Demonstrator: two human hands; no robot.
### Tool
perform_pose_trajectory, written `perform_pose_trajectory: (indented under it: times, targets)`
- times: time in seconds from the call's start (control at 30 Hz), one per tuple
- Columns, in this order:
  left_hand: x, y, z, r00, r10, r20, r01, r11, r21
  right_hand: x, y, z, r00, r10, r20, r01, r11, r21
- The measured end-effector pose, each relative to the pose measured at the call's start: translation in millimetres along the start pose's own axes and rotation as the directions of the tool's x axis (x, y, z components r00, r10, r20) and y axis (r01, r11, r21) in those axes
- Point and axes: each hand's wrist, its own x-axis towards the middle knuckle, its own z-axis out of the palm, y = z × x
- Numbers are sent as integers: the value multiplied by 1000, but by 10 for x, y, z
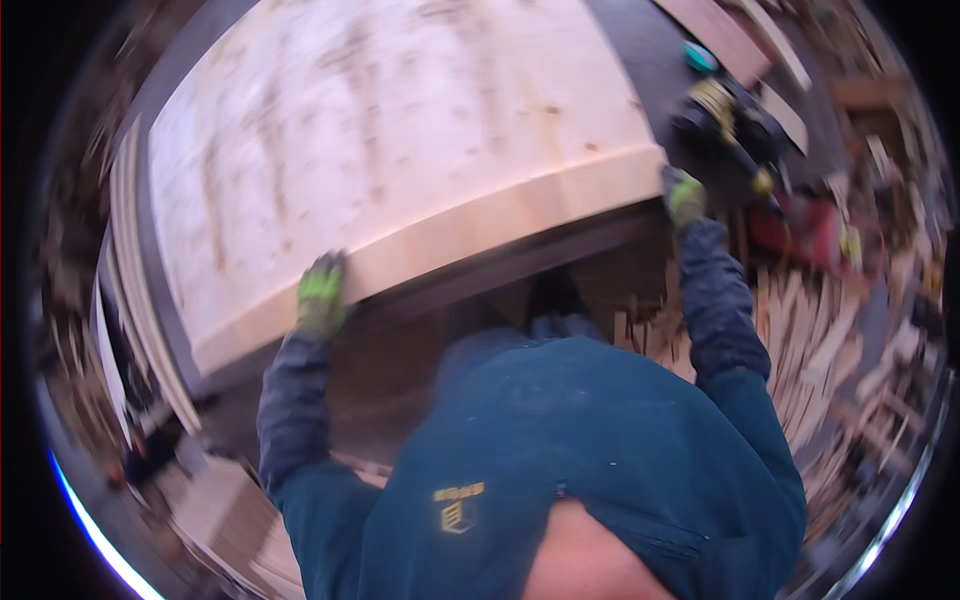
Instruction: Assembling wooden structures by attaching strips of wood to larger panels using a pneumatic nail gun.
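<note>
Single head-worn fisheye view, steeply downward over the wearer's own torso; close above a wooden panel (400,150).

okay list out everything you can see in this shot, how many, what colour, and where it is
wooden panel: one, pale wood, large, across the upper middle, on a dark table
power tool: one, black and yellow, upper right on the table
wood offcuts: many, pale, scattered on the floor at right
boards: several, pale, stacked along the left
left hand: green glove, gripping the panel's near edge
right hand: green glove, at the panel's right corner
sleeves: two, dark blue, rising from the lower edge
</note>
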Motion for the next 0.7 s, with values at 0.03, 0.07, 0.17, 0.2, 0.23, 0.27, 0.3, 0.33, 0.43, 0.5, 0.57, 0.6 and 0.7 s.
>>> perform_pose_trajectory:
  times: [0.03, 0.07, 0.17, 0.2, 0.23, 0.27, 0.3, 0.33, 0.43, 0.5, 0.57, 0.6, 0.7]
  targets:
    - [-88, -39, -128, 995, -64, 71, 60, 996, 62, -14, -458, 60, 996, 89, 10, -90, 989, 119]
    - [64, -3, -182, 986, -111, 122, 96, 988, 117, -14, -466, -104, 986, 167, 25, -169, 970, 174]
    - [695, 856, -424, 998, 31, -48, -24, 989, 145, -152, -299, -441, 934, 347, -83, -290, 874, 391]
    - [893, 1199, -533, 970, 174, -171, -169, 985, 43, -206, -324, -471, 888, 443, -126, -339, 814, 473]
    - [1287, 1790, -367, 918, 281, -278, -303, 952, -38, -388, -126, -374, 854, 482, -194, -349, 809, 473]
    - [1557, 2352, -352, 892, 327, -312, -380, 916, -128, -601, 0, -249, 830, 521, -198, -375, 784, 495]
    - [1887, 2906, -328, 871, 344, -350, -426, 884, -190, -705, 94, -179, 820, 555, -141, -398, 730, 555]
    - [2210, 3404, -253, 849, 363, -384, -473, 846, -246, -857, 164, -45, 807, 585, -82, -420, 667, 616]
    - [3113, 4684, -111, 839, 413, -355, -482, 866, -130, -1053, -177, 107, 807, 590, 22, -478, 631, 611]
    - [3626, 5730, -217, 839, 430, -334, -468, 883, -38, -779, -34, -600, 848, 522, 91, -476, 674, 566]
    - [3937, 6067, -6, 842, 476, -252, -480, 876, 49, -786, -4, -621, 857, 511, 63, -452, 687, 568]
    - [4039, 6144, 100, 830, 512, -222, -509, 858, 73, -752, 29, -594, 885, 464, 33, -408, 741, 533]
    - [4249, 6295, 420, 780, 533, -329, -561, 828, 11, -506, 219, -564, 866, 457, 200, -498, 766, 405]
